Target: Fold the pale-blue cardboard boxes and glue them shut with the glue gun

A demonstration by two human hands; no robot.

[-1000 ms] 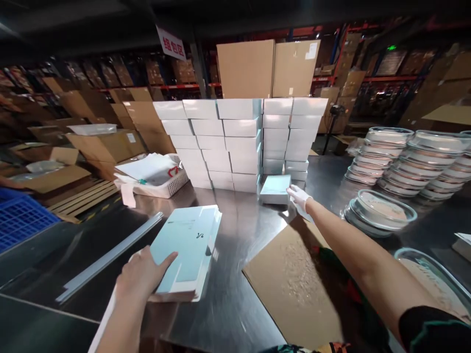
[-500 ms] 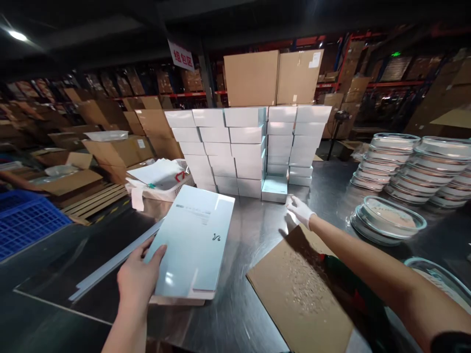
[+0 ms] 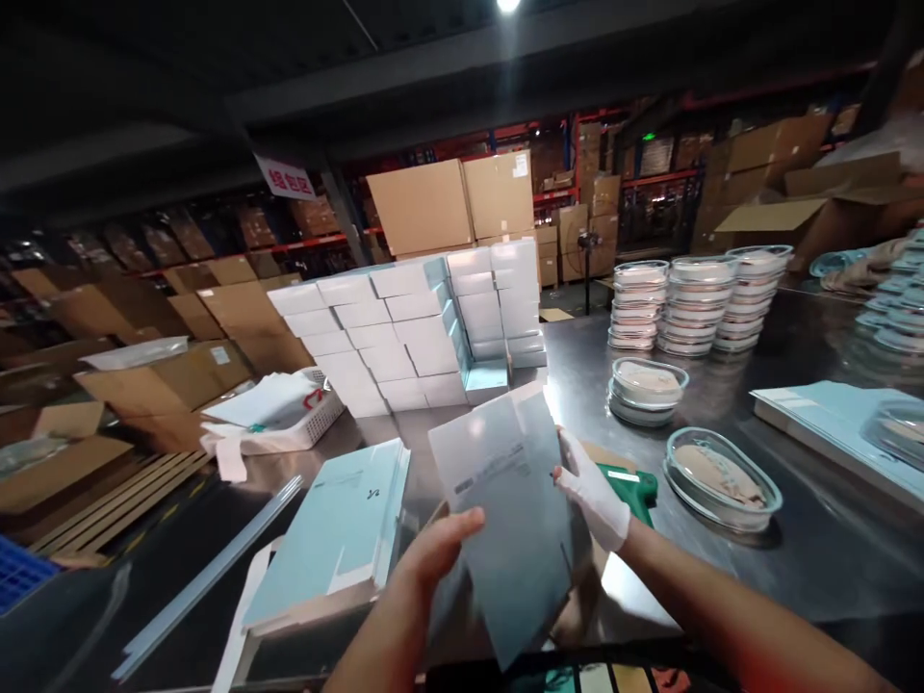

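My bare left hand [image 3: 437, 553] grips a flat light-blue printed carton [image 3: 516, 510] at its lower left, thumb on the face and fingers hidden behind. The carton is tilted up off the table. At its right edge is my right hand [image 3: 596, 491], in a white glove that leaves the fingertips bare, closed on that edge. A pile of similar flat cartons [image 3: 332, 529] lies to the left. Just beyond my right hand, a green tool [image 3: 631, 491] is partly hidden, beside a piece of brown cardboard [image 3: 603, 457].
White boxes [image 3: 390, 332] stand stacked at the back of the metal table, with a white basket [image 3: 303, 423] to their left. Oval clear-lidded containers [image 3: 697, 303] are piled at the right. Long pale strips [image 3: 209, 577] lie at the left; more blue cartons [image 3: 837, 423] lie far right.
My left hand has brought one flat carton from the pile rightward, raised and turned. My right hand has come from near the white boxes to its edge. The view has swung right.
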